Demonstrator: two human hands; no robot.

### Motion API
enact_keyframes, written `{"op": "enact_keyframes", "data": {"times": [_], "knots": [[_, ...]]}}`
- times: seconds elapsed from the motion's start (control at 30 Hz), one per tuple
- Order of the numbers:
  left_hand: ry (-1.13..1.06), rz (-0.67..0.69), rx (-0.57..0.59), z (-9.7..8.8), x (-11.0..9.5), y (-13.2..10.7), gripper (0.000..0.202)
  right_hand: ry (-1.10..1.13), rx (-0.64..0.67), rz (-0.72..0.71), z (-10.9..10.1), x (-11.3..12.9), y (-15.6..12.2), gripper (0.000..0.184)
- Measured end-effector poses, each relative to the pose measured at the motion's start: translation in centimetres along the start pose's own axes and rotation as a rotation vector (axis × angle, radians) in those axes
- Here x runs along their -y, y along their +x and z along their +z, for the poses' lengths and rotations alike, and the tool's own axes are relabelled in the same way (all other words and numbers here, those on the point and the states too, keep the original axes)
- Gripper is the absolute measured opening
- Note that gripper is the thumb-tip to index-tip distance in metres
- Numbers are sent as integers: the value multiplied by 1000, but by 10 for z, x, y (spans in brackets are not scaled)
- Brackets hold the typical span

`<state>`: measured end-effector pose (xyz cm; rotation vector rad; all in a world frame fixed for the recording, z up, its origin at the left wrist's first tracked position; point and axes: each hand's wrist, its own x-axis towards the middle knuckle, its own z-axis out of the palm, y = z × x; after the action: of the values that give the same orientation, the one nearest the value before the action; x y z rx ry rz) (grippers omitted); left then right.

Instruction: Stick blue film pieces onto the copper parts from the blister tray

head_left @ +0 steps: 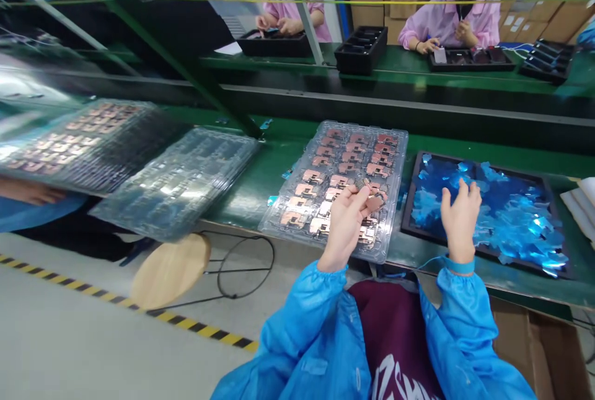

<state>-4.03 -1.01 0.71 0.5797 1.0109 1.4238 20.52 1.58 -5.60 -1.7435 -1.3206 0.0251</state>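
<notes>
My left hand [344, 219] pinches a small copper-coloured metal plate [374, 203] with cut-outs, held above the right side of a clear plastic tray [392, 226]. Rows of similar copper-coloured plates [304, 190] lie in the tray's pockets. My right hand [460, 214] is over a black shallow tray [409, 214] heaped with blue film pieces [520, 220]. Its fingers are apart, and I make out nothing between them. Around the right wrist is a blue band [460, 265] with a thin cord.
Left of me stand a stack of clear trays [186, 170] and a taller stack with copper plates [79, 139]. A round wooden stool [171, 270] is below. Two people in pink work across the bench at black trays [274, 45]. White foam sheets [581, 204] lie far right.
</notes>
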Motion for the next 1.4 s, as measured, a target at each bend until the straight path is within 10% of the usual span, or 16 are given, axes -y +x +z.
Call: {"op": "enact_keyframes", "data": {"times": [0.23,0.4,0.6,0.77,1.0,1.17,1.3,1.4], "knots": [[69,31,5,16,21,-5,50,572,541,-104,-4,92,-42,40],[234,120,-4,0,9,-8,41,618,620,-64,-9,95,-43,30],[782,471,-84,-85,-67,30,21,571,550,-48,-18,73,-34,33],[1262,274,93,-141,-104,71,24,559,547,-32,-15,68,-35,33],[1525,444,277,-154,-91,90,16,520,604,-61,-15,69,-35,34],[1518,624,180,-158,-79,78,18,491,569,-45,-17,67,-32,33],[1519,645,110,-167,-111,105,18,426,529,-37,-23,70,-33,33],[1552,492,-41,-180,-150,172,20,377,468,-6,-27,71,-35,30]]}}
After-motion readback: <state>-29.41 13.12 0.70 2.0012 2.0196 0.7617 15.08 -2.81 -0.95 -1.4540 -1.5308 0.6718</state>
